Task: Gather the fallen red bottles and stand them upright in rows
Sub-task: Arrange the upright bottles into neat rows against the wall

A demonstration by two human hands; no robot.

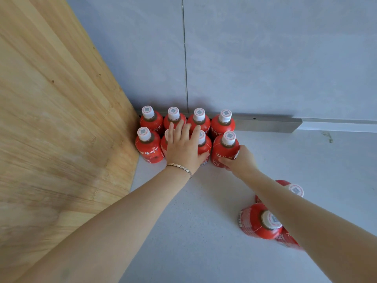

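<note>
pale grey surface (183, 231) meets a grey wall (265, 58) at the far side, with a wood panel (51, 119) closing the left side to form a corner.

progress: eight bottles stand upright in the corner, caps up, in two rows of four. the far row (187, 119) runs left to right along the wall. the near row (146, 146) sits just in front of it, touching or nearly touching. judged from this layout, two rows are filled.

remaining: at least three bottles (259, 221) are grouped near right, well apart from the rows and partly hidden under the right forearm. whether they lie flat or stand cannot be told; their caps face the camera. they appear not yet placed, so a third row is probably still to be built.

hands: the left hand (182, 148) is spread wide, palm down, over the two middle bottles of the near row, fingers reaching toward the far row and thumb against the third bottle. it grips nothing. the right hand (239, 160) is wrapped around the lower body of the end bottle (224, 152), at the right end of the near row.

orientation: the end bottle's long axis is vertical, white cap pointing up, base on the surface, just beside its left neighbour.
</note>
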